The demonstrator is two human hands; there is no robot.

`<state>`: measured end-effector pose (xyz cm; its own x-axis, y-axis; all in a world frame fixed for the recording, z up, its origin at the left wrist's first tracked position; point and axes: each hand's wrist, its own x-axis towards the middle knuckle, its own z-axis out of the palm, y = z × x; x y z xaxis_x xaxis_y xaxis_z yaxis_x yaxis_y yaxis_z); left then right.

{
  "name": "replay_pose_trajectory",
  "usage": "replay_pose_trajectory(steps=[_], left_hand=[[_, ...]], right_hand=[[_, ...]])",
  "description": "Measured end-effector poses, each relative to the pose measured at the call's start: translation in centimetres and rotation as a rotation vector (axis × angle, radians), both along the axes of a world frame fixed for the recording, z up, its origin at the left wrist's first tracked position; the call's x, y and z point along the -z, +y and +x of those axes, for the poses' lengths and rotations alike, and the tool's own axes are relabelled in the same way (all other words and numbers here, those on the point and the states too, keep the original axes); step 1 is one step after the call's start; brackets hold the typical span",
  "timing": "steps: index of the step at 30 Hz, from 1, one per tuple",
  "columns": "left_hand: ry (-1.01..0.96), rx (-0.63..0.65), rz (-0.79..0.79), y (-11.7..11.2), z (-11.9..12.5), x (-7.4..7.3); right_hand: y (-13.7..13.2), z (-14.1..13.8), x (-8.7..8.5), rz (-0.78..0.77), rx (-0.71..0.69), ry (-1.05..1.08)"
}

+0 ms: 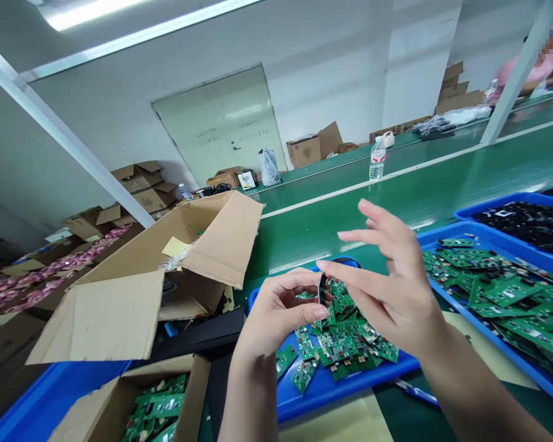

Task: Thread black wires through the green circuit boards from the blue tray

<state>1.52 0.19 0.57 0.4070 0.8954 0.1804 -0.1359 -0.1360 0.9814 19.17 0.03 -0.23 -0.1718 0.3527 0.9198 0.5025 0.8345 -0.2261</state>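
Left fingertips point(314, 312): thumb and forefinger closed on the small circuit board point(321, 290); the board is held on edge, upright, just above the blue tray point(322, 393); left hand point(276, 313) curled, wrist low.
Right hand point(396, 288): fingers spread apart and empty; forefinger point(345, 273) stretched toward the small circuit board; whether its tip touches cannot be told.

Handling, as judged: pinch best kept on the bare edges, clear of the mounted parts; light pressure should be enough for so thin and stiff a piece; work best kept low over the blue tray, so that a slip lands among the other boards.

Small circuit board: thin, flat, rigid; green lacquered face; one dark component; finer detail too small to read.
Loose boards point(345, 347): heap in the blue tray; same green, rectangular, with pale pads and black parts; overlapped at all angles.
Blue tray: smooth moulded plastic, shallow rim.
Second tray point(447, 230): to the right; same plastic; filled with larger green boards point(511, 294).
Third tray point(488, 202): behind the second; holds black parts point(525, 221).
Cardboard box point(166, 270): to the left; corrugated, flaps open, torn tape.
Lower carton point(110, 405): more green boards inside.
Conveyor belt point(396, 184): matte green, white edge line; water bottle point(376, 158), clear plastic, upright on it.
Another person point(546, 61): far right, well apart.
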Motion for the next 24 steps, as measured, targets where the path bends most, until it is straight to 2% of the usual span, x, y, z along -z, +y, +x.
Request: replay_pose_trajectory(steps=[3,5,8,12,14,18,21,24], left_hand=[[0.145,-0.23,0.156,0.2,-0.2,0.2],[0.225,-0.352,0.323,0.2,-0.3,0.4],[0.293,-0.428,0.622,0.1,-0.5,0.7],[0.386,-0.474,0.92,-0.4,-0.6,0.5],[0.436,-0.461,0.979,-0.6,-0.5,0.5],[0.482,-0.44,1.018,-0.6,-0.5,0.4],[0.459,-0.425,0.997,-0.5,-0.5,0.4],[0.418,-0.389,0.935,-0.4,-0.5,0.2]], right_hand=[[-0.3,0.0,-0.1,-0.01,-0.015,0.106],[-0.7,0.3,-0.3,-0.028,-0.007,0.201],[-1.3,0.8,-0.4,-0.11,0.006,0.244],[-1.3,0.7,-0.3,-0.353,-0.14,0.134],[-1.1,0.3,-0.1,-0.393,-0.2,0.164],[-0.8,-0.5,0.0,-0.379,-0.243,0.264],[-0.9,-0.5,-0.1,-0.361,-0.278,0.263],[-0.9,-0.2,-0.3,-0.274,-0.261,0.22]])
